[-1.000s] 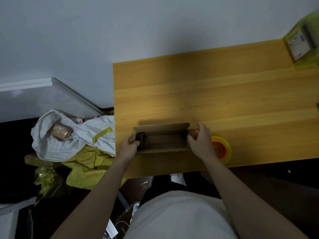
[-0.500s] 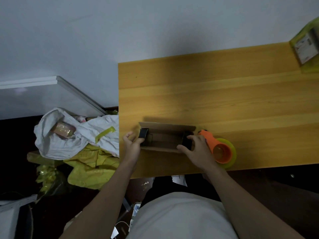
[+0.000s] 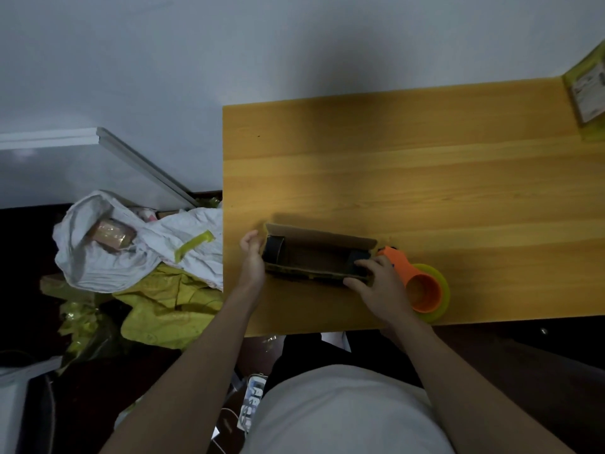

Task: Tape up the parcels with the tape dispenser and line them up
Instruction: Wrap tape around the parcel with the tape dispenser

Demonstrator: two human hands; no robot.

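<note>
On the wooden surface (image 3: 425, 178), one open cardboard parcel (image 3: 316, 257) lies near the front edge; it looks light and thin-walled, likely to buckle, so best held by its short ends. One orange tape dispenser (image 3: 420, 286) sits just beside its right end. The left hand (image 3: 252, 257) cups the left end, fingers curled; the right hand (image 3: 379, 283) pinches the right end.

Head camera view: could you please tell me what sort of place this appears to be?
Probably a small packing station. An open cardboard box and an orange tape dispenser sit on a wooden table, with a white sack of parcels on the floor beside it.
</note>
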